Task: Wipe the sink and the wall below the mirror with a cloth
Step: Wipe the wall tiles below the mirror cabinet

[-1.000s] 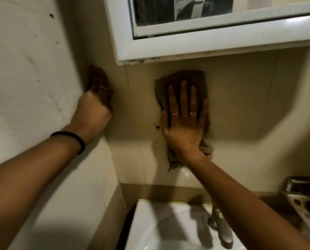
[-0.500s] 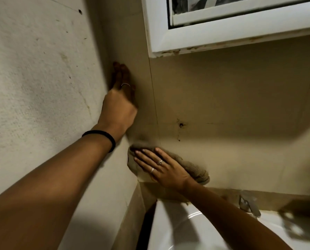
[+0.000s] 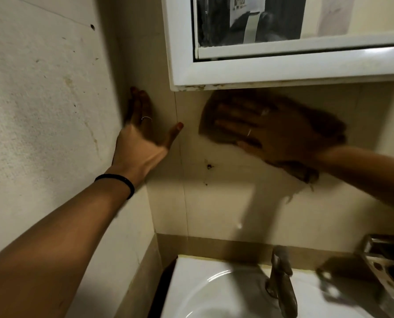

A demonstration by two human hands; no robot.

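My right hand (image 3: 276, 136) lies flat, fingers straight and pointing left, pressing a brown cloth (image 3: 322, 127) against the beige tiled wall (image 3: 237, 203) just under the white mirror frame (image 3: 260, 74). The hand and cloth are blurred by motion. A frayed end of the cloth hangs below my wrist. My left hand (image 3: 143, 131) rests flat in the corner of the wall, fingers up, thumb spread to the right, holding nothing. The white sink (image 3: 214, 290) sits below.
A metal tap (image 3: 281, 281) rises at the back of the sink. A steel holder (image 3: 388, 269) stands at the right edge. The rough plaster side wall (image 3: 42, 111) closes in on the left. A small dark hole (image 3: 209, 166) marks the tile.
My right hand has swept the cloth from the low left corner above the sink up and right to just under the mirror frame. My left hand stays in the corner, its thumb now spread.
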